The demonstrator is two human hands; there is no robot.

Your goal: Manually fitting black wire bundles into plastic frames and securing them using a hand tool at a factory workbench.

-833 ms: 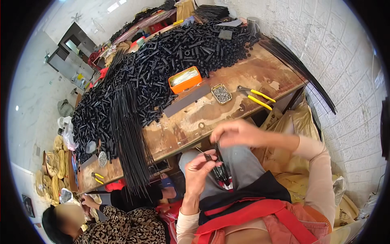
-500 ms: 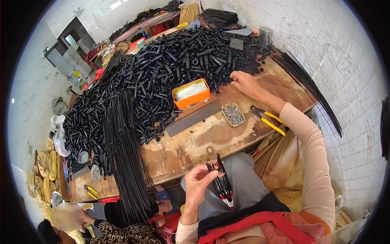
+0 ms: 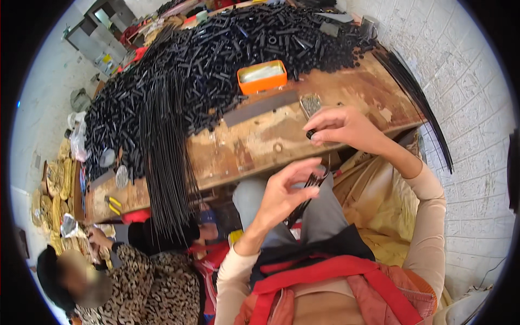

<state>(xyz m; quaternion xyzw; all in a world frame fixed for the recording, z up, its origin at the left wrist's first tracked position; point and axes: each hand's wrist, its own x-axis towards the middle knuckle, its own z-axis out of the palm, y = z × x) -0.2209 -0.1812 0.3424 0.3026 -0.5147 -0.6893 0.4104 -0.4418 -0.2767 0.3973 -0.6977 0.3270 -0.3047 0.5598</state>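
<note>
Piece (image 3: pixel 311 134), probably light and rigid, we pinch at its sides with our right hand (image 3: pixel 348 127); our left hand (image 3: pixel 285 190) grips rods (image 3: pixel 313 179).

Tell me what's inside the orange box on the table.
The orange box holds thin, whitish strands; they cover its bottom, so anything underneath cannot be seen.

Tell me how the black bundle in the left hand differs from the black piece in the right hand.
The black bundle in the left hand is long and slender; the black piece in the right hand is short and stubby. The bundle gathers several thin parts, while the piece looks single. The bundle sticks out below its hand; the piece barely shows. Both are black.
</note>
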